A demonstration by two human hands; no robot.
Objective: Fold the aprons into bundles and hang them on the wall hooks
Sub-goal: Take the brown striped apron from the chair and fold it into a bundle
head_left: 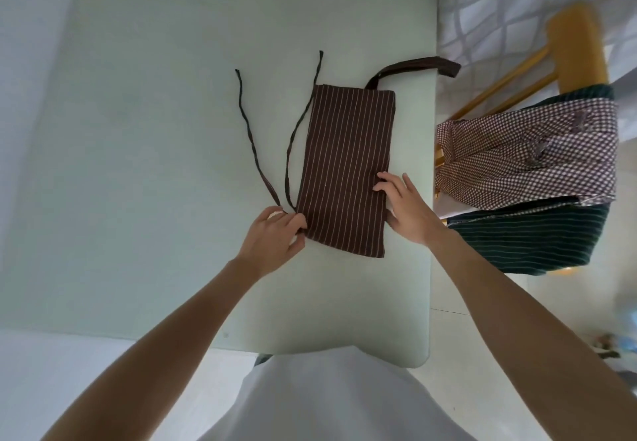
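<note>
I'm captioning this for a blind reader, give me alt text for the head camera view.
A brown striped apron, folded into a narrow rectangle, lies on a pale green table; the left hand pinches its near left edge and the right hand rests on its right edge. More aprons drape over a wooden chair to the right.

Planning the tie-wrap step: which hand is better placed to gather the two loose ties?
Left. The left hand already grips the brown striped apron where the ties start; the right hand rests on the opposite edge.
</note>
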